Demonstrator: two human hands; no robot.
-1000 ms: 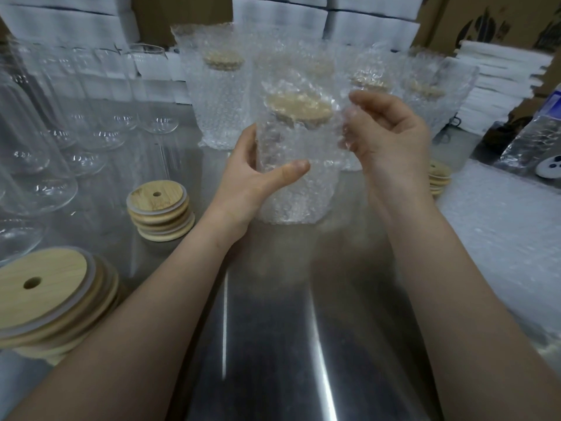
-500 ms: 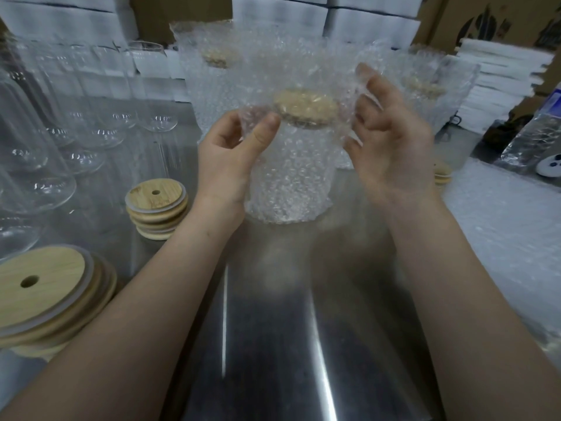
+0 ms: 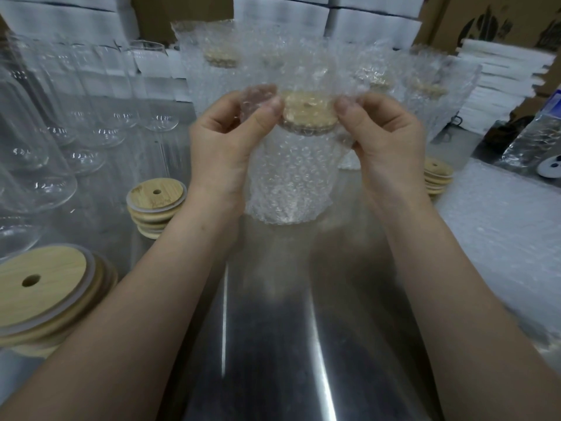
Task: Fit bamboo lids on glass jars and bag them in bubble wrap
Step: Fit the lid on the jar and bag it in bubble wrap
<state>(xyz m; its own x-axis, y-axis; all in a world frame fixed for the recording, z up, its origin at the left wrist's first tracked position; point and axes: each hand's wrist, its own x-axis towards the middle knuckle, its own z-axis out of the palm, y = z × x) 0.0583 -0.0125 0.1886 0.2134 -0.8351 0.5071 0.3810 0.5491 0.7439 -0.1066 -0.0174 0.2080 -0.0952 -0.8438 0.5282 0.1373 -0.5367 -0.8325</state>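
A glass jar (image 3: pixel 291 177) capped with a bamboo lid (image 3: pixel 308 112) is seen from the head camera, standing upright inside a bubble wrap bag (image 3: pixel 288 141) on a shiny metal table (image 3: pixel 273 344). The bag is pinched at lid height from both sides: the left hand (image 3: pixel 224 138) is closed on the wrap to the left of the lid, and the right hand (image 3: pixel 385 135) is closed on the wrap to the right of it, with both thumbs pressed near the lid's edge. The open top of the bag rises loosely above the lid. Behind the jar, more bagged jars (image 3: pixel 212 71) with lids are lined up. To the left of the jar, empty glasses (image 3: pixel 91 101) are grouped, and a short stack of lids (image 3: pixel 154 205) lies just left of the left wrist. A larger stack of lids (image 3: pixel 45 296) sits nearer the camera, further left. To the right of the jar, another small lid stack (image 3: pixel 437 177) rests beside a sheet of bubble wrap (image 3: pixel 501 238).
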